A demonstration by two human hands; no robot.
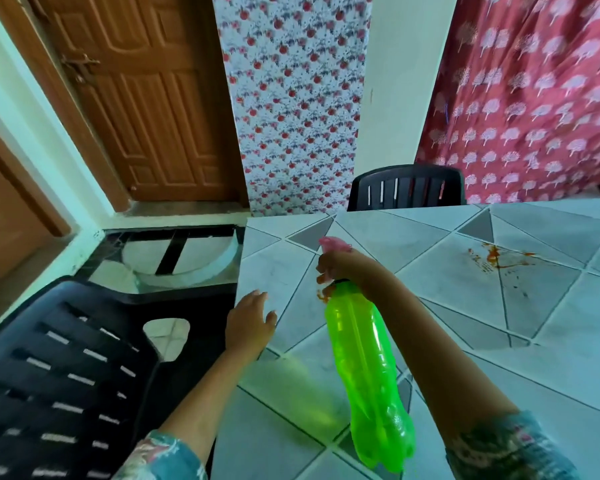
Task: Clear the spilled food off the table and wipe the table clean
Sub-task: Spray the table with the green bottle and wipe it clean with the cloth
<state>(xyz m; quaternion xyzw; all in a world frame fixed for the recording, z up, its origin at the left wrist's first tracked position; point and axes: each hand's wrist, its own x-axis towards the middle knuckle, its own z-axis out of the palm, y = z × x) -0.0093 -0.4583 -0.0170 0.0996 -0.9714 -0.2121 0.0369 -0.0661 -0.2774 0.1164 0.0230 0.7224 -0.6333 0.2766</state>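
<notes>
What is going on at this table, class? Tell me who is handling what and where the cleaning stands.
A person is at a tiled table with a green spray bottle, gripped round its neck by the right hand. The left hand lies open at the table's near edge, beside a black chair. An orange sauce stain is on the table to the right, unwiped, and a smaller smear sits by the bottle's neck. No cloth is in view.
</notes>
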